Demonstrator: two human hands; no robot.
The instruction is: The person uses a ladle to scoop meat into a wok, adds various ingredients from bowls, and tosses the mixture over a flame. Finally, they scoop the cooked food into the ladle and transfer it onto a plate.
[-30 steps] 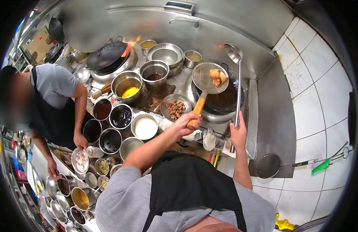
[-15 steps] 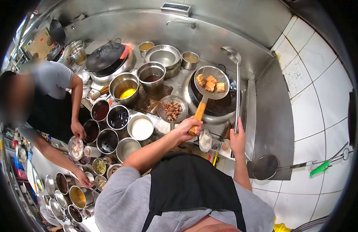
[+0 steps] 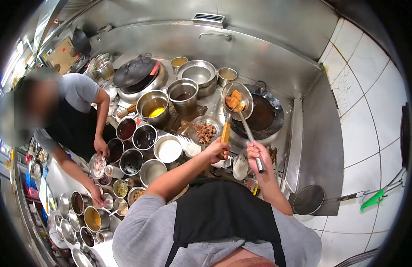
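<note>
My left hand [image 3: 218, 151] is closed around the wooden handle of a strainer [image 3: 248, 94]. Golden-brown fried chunks [image 3: 235, 101] lie in its round bowl, above the left side of a dark wok [image 3: 278, 109] with brownish liquid in its bottom. My right hand [image 3: 258, 155] grips the metal handle of a ladle [image 3: 247, 129]. The ladle slants up and left over the strainer, its head among the chunks and partly hidden. Left of the wok, a second strainer [image 3: 194, 126] bears small browned meat pieces.
Pots with liquids, including one with yellow liquid [image 3: 157, 111] and one with white liquid [image 3: 169, 149], crowd the left side. A co-worker [image 3: 79, 120] holds a bowl [image 3: 98, 166] there. A covered wok [image 3: 133, 73] stands behind. At right, a mesh strainer [image 3: 309, 199] hangs by the tiled wall.
The ladle has swung from upright beside the wok to the strainer's chunks, which are now bunched together. The strainer has shifted left, uncovering more of the wok. The view has shifted slightly.
</note>
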